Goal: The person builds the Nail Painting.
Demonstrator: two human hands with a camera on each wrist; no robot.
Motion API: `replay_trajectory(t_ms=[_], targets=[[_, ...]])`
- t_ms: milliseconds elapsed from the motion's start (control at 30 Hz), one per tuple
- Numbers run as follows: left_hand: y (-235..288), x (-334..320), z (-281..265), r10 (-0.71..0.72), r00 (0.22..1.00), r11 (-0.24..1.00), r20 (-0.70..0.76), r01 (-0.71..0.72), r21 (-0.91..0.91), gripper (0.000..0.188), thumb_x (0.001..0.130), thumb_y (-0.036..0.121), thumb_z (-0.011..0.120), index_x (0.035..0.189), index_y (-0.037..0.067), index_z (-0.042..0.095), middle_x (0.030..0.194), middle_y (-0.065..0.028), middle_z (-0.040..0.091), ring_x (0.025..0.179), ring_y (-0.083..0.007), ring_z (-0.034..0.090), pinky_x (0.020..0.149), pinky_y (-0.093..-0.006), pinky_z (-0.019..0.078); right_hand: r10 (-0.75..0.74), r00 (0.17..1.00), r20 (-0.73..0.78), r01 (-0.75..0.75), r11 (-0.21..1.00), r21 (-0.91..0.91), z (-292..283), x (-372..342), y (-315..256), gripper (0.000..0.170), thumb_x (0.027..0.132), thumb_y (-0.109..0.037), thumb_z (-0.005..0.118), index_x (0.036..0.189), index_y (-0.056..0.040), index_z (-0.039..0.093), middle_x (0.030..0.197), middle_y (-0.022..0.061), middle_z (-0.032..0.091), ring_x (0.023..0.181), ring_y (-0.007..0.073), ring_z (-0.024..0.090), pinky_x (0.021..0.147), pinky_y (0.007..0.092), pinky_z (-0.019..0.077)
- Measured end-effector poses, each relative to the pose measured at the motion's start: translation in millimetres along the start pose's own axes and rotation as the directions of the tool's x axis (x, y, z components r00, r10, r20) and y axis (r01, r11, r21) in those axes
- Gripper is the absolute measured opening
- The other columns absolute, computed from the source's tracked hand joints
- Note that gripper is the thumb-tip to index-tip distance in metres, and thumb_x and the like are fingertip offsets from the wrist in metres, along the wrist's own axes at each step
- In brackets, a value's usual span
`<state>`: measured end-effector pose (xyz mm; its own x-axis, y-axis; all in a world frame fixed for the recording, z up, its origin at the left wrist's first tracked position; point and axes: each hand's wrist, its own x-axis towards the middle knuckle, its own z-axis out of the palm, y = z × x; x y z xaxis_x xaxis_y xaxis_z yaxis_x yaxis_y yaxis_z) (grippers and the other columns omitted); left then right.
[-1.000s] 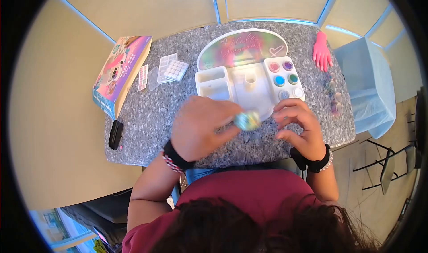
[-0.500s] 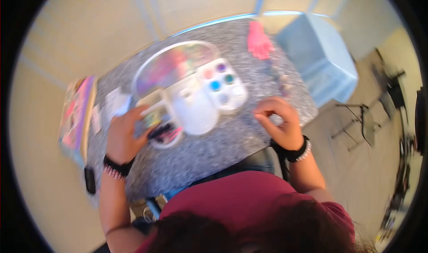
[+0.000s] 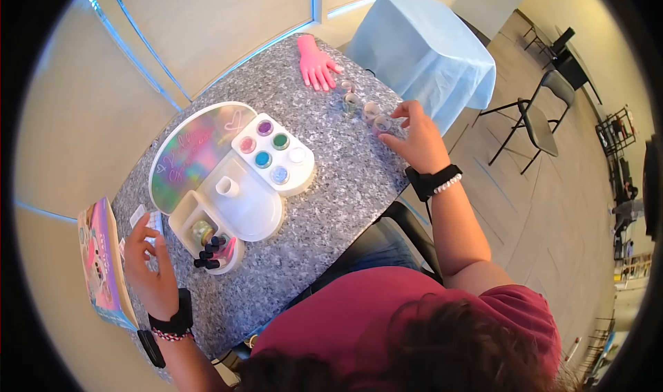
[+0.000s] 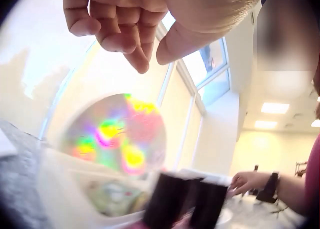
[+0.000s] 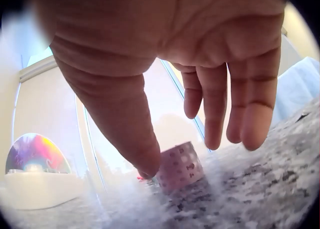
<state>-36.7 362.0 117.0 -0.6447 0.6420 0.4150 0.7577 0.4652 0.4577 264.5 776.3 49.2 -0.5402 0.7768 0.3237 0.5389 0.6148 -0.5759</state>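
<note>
My right hand (image 3: pixel 423 143) reaches over the small clear round containers (image 3: pixel 371 111) at the table's right edge, its thumb and fingers apart. In the right wrist view the thumb tip overlaps the side of a short pink patterned cylinder (image 5: pixel 181 168), while the other fingers are spread beyond it. My left hand (image 3: pixel 152 271) hovers empty, with loosely bent fingers, beside the white organizer (image 3: pixel 266 219). In the organizer's left compartment lie a yellow-green rounded item (image 3: pixel 202 232) and several black-capped bottles (image 3: pixel 210 252).
Small pots of coloured glitter (image 3: pixel 263 159) fill the organizer's right side, below an iridescent backboard (image 3: pixel 197 157). A pink practice hand (image 3: pixel 316 66) lies at the back. An illustrated box (image 3: pixel 105 261) is at the left; a blue-covered table (image 3: pixel 431 43) stands beyond the right edge.
My left hand has moved left and released the yellow-green item, which now sits in the compartment. My right hand has reached out to the small containers. The head view has swung right.
</note>
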Motion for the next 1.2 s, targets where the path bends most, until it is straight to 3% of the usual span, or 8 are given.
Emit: replay_trajectory(t_ms=[100, 200, 233, 400, 633, 767, 867, 1200], targets=[[26.7, -6.3, 3.6, -0.083, 0.984, 0.989, -0.157, 0.062, -0.134, 0.029, 0.107, 0.006, 0.066, 0.135, -0.001, 0.071, 0.103, -0.0066, 0.070, 0.080, -0.0123, 0.057, 0.080, -0.0317, 0.0487, 0.073, 0.994, 0.076, -0.081, 0.990, 0.118, -1.2, -2.2, -12.3, 0.052, 0.086, -0.013, 0.090, 0.124, -0.0033, 0.057, 0.114, 0.0196, 0.074, 0.107, 0.0402, 0.071, 0.093, 0.0476, 0.0568], [55.9, -17.6, 22.4, -0.020, 0.999, 0.855, -0.025, 0.004, -0.518, 0.041, 0.110, 0.009, 0.063, 0.149, 0.001, 0.057, 0.098, -0.0012, 0.066, 0.086, -0.0074, 0.058, 0.079, -0.0226, 0.0462, -0.083, 0.996, 0.030, 0.083, 0.997, -0.006, -10.9, -17.1, -44.2, 0.048, 0.086, -0.008, 0.086, 0.122, -0.0027, 0.056, 0.108, 0.0191, 0.071, 0.102, 0.0363, 0.072, 0.087, 0.0469, 0.0569], [67.7, -17.7, 23.7, -0.081, 0.989, 0.797, 0.121, 0.137, -0.588, 0.009, 0.105, 0.007, 0.068, 0.109, -0.002, 0.069, 0.140, -0.0181, 0.067, 0.092, -0.0136, 0.068, 0.088, -0.0310, 0.0542, -0.088, 0.995, 0.045, 0.088, 0.996, 0.002, -14.8, -22.3, -58.5, 0.048, 0.086, -0.008, 0.086, 0.122, -0.0027, 0.056, 0.108, 0.0191, 0.071, 0.102, 0.0363, 0.072, 0.087, 0.0469, 0.0569], [105.3, -1.5, 70.8, 0.018, 0.873, 0.610, 0.487, 0.376, -0.698, 0.055, 0.109, 0.020, 0.072, 0.157, 0.000, 0.052, 0.114, -0.0096, 0.080, 0.100, -0.0128, 0.071, 0.091, -0.0303, 0.0553, -0.382, 0.923, 0.040, 0.356, 0.891, 0.280, -14.4, -46.1, -122.3, 0.043, 0.086, -0.006, 0.085, 0.120, -0.0043, 0.059, 0.110, 0.0126, 0.070, 0.102, 0.0333, 0.070, 0.085, 0.0424, 0.0568], [104.1, 6.4, 107.7, 0.010, 0.807, 0.482, 0.591, 0.514, -0.710, 0.038, 0.107, 0.015, 0.076, 0.140, -0.001, 0.064, 0.121, -0.0086, 0.080, 0.109, -0.0121, 0.073, 0.098, -0.0299, 0.0563, -0.672, 0.737, -0.072, 0.655, 0.685, 0.318, 27.7, -57.0, -137.9, 0.051, 0.079, -0.004, 0.090, 0.123, -0.0063, 0.064, 0.119, 0.0122, 0.073, 0.106, 0.0353, 0.070, 0.092, 0.0446, 0.0557], [97.9, -2.4, 113.8, -0.027, 0.898, 0.562, 0.438, 0.376, -0.736, 0.037, 0.104, 0.011, 0.079, 0.136, -0.002, 0.067, 0.119, -0.0086, 0.081, 0.107, -0.0137, 0.076, 0.096, -0.0310, 0.0591, -0.554, 0.832, -0.003, 0.465, 0.695, 0.548, 34.9, -64.4, -137.7, 0.059, 0.085, -0.005, 0.091, 0.135, -0.0047, 0.059, 0.130, 0.0130, 0.072, 0.114, 0.0287, 0.072, 0.097, 0.0404, 0.0564], [94.7, -5.9, 112.6, 0.034, 0.956, 0.642, 0.291, 0.202, -0.739, 0.034, 0.099, 0.011, 0.081, 0.130, 0.001, 0.071, 0.116, -0.0086, 0.081, 0.105, -0.0147, 0.077, 0.095, -0.0328, 0.0595, -0.351, 0.916, 0.195, 0.073, 0.624, 0.778, 45.2, -67.3, -133.2, 0.055, 0.089, 0.000, 0.089, 0.133, -0.0049, 0.058, 0.129, 0.0083, 0.071, 0.112, 0.0158, 0.072, 0.094, 0.0338, 0.0558], [91.8, -5.5, 108.7, 0.069, 0.966, 0.587, 0.250, 0.163, -0.793, 0.029, 0.094, 0.009, 0.084, 0.121, 0.003, 0.074, 0.109, -0.0080, 0.081, 0.101, -0.0166, 0.077, 0.093, -0.0348, 0.0591, -0.388, 0.905, 0.172, 0.083, 0.561, 0.824, 50.0, -70.4, -129.7, 0.055, 0.087, 0.002, 0.082, 0.132, -0.0065, 0.052, 0.118, 0.0041, 0.068, 0.099, 0.0139, 0.062, 0.093, 0.0348, 0.0531]])
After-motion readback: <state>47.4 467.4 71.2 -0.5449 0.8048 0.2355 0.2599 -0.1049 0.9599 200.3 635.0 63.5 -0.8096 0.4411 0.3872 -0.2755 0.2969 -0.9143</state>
